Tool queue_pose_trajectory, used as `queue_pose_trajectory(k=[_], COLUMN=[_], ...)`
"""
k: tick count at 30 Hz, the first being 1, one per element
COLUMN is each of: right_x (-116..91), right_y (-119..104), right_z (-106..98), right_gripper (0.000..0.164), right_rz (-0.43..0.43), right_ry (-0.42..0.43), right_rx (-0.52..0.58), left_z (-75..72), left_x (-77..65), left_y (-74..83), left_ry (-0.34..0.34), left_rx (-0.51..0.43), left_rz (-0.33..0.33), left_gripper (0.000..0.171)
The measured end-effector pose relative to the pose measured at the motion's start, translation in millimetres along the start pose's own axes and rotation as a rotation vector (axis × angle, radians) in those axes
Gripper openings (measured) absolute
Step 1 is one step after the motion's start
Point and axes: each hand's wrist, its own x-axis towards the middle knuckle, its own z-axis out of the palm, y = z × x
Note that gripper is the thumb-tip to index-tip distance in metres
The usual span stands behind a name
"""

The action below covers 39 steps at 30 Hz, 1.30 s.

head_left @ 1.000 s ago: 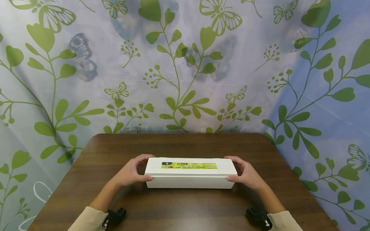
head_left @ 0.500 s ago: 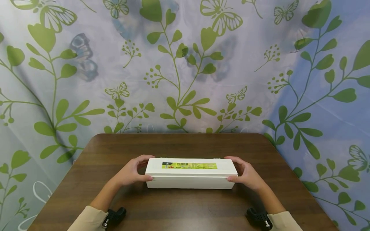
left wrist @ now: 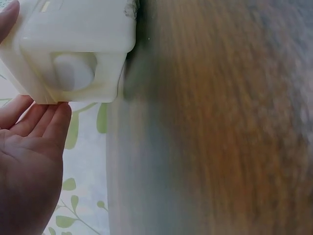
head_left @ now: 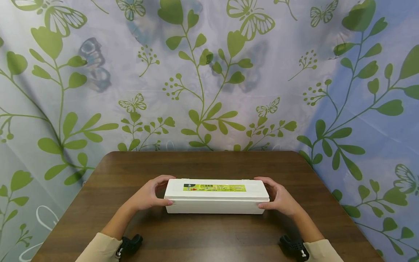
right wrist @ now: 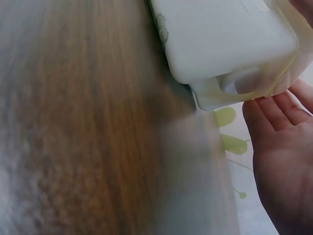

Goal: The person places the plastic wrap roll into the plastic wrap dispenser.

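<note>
A long white cling film box (head_left: 217, 206) lies crosswise on the brown wooden table, its lid down. On top it bears a yellow-green label (head_left: 214, 187). My left hand (head_left: 148, 194) holds the box's left end, thumb on the front face and fingers round the back. The other end is held the same way by my right hand (head_left: 281, 198). In the left wrist view, a round white roll end (left wrist: 73, 72) shows in the box's open side, above the fingers (left wrist: 53, 120). The right wrist view shows a similar recess over the right fingers (right wrist: 274, 111).
The wooden table (head_left: 209, 236) has rounded far corners. Behind it hangs a curtain (head_left: 209, 91) printed with green leaves and butterflies. Black straps (head_left: 131, 244) sit at both wrists, beside beige sleeves (head_left: 99, 248).
Both hands keep their hold, and the box stays in place apart from a very slight shift. The right thumb has slid marginally to the right.
</note>
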Motion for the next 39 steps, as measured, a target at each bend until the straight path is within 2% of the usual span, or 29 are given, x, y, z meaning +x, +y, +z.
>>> queue_pose_trajectory(k=[7,18,26,39], right_x=[-0.9,-0.1,-0.1,-1.5], right_y=[0.0,-1.2,-0.3,1.8], right_z=[-1.1,1.3,1.9,4.5], right_gripper=[0.093,0.092,0.09,0.092], right_rz=[-0.019,-0.032,-0.017,-0.038], right_ry=[-0.05,-0.06,-0.04,0.007], right_rx=[0.019,-0.014,-0.034,-0.05], left_z=[-0.5,1.5,4.3,6.3], left_x=[-2.3,-3.0,-4.8,-4.2], left_y=[-1.1,-6.0,-5.4,-1.0], left_ry=[-0.022,-0.017,0.01,0.021], left_rx=[0.038,0.077,0.098,0.136], left_rz=[0.034,0.084,0.083,0.09], left_gripper=[0.088,0.088,0.085,0.084])
